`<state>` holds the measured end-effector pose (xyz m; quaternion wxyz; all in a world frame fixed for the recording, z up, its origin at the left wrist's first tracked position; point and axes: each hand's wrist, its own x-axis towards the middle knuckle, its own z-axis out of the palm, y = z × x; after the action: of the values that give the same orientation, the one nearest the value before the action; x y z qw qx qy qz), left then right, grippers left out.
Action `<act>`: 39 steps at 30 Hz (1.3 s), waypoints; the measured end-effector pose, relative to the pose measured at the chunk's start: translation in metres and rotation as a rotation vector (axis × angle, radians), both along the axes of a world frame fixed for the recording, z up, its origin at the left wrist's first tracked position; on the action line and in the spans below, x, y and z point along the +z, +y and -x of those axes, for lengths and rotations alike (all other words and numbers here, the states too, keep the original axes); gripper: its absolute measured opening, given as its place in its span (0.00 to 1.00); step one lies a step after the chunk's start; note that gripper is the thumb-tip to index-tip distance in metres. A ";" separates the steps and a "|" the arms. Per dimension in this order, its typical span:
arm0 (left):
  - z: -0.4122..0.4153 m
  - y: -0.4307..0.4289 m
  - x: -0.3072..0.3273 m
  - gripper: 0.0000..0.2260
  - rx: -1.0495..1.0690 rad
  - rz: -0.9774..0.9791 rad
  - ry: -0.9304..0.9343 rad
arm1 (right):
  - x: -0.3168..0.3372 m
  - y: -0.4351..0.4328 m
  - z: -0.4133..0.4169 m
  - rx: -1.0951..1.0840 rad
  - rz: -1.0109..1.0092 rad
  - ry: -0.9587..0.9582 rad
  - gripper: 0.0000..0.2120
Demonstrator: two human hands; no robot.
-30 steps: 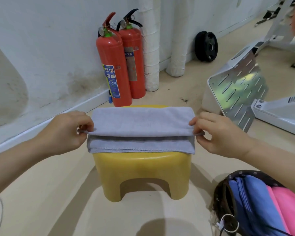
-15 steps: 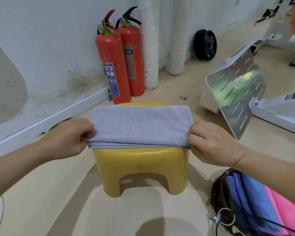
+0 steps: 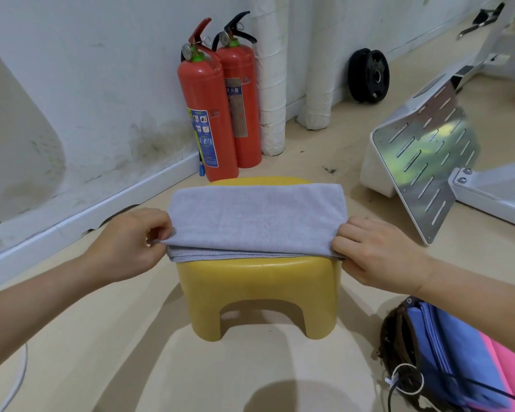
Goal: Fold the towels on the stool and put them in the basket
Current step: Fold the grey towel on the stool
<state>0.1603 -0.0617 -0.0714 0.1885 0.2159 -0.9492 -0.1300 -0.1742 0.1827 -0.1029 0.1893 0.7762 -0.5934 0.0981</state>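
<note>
A grey towel (image 3: 256, 218) lies folded over on the yellow stool (image 3: 259, 286), its top layer reaching almost to the near edge. My left hand (image 3: 128, 248) pinches the towel's near left corner. My right hand (image 3: 378, 254) pinches the near right corner. The dark basket (image 3: 399, 346) sits on the floor at the lower right, holding a folded blue towel (image 3: 452, 352) and a pink towel (image 3: 506, 373).
Two red fire extinguishers (image 3: 217, 105) stand against the white wall behind the stool. White wrapped pipes (image 3: 271, 84), a black weight plate (image 3: 369, 75) and a slotted metal footplate (image 3: 422, 162) of a machine lie to the right. A white cable (image 3: 18, 379) curves at the lower left.
Both hands have drawn the upper layer of the grey towel toward me, down over the lower layer, so the fold now lies nearly flush at the stool's front edge.
</note>
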 end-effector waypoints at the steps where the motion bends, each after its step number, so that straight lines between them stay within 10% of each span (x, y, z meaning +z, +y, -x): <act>1: -0.001 0.003 -0.001 0.02 -0.024 0.021 -0.024 | 0.001 0.000 -0.001 -0.007 -0.009 -0.005 0.02; 13: 0.008 0.025 -0.003 0.18 -0.255 0.198 -0.216 | 0.012 0.001 -0.019 -0.008 -0.038 -0.043 0.18; 26: 0.017 0.022 0.008 0.14 -0.195 0.328 -0.299 | 0.011 -0.015 -0.014 -0.003 0.133 0.125 0.10; 35: 0.040 0.044 0.045 0.10 -0.142 -0.260 -0.625 | 0.030 -0.030 -0.008 -0.237 0.085 0.048 0.12; 39: 0.038 0.053 0.034 0.15 -0.127 0.034 -0.521 | 0.038 -0.035 -0.029 -0.165 -0.071 -0.109 0.10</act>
<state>0.1227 -0.0085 -0.0375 -0.0672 0.1790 -0.9794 -0.0654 -0.1455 0.1476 -0.0649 0.1366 0.7245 -0.6677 0.1033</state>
